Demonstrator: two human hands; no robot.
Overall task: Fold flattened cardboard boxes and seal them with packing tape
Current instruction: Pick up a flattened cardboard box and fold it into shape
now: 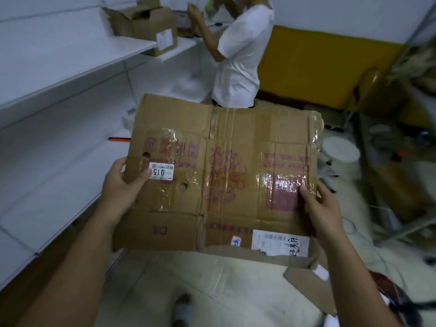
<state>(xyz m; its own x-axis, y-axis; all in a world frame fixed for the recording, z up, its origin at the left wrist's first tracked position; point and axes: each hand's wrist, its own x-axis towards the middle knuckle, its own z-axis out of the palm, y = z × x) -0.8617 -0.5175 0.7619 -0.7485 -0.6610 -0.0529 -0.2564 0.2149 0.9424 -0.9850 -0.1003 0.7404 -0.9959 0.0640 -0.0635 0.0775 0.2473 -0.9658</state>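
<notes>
A flattened brown cardboard box (219, 175) is held up in front of me, its printed face toward the camera, with old tape strips, red print and white labels on it. My left hand (122, 187) grips its left edge, thumb on the face beside the "015" sticker. My right hand (322, 204) grips the right edge, thumb pressed on the taped red patch. The box's lower edge is torn near the shipping label. No tape roll is in sight.
White shelves (59, 74) run along the left; an open cardboard box (146, 24) sits on an upper one. A person in a white shirt (240, 55) stands ahead at the shelves. More flat cardboard (306, 284) lies on the floor below. A white stool (341, 151) and clutter fill the right.
</notes>
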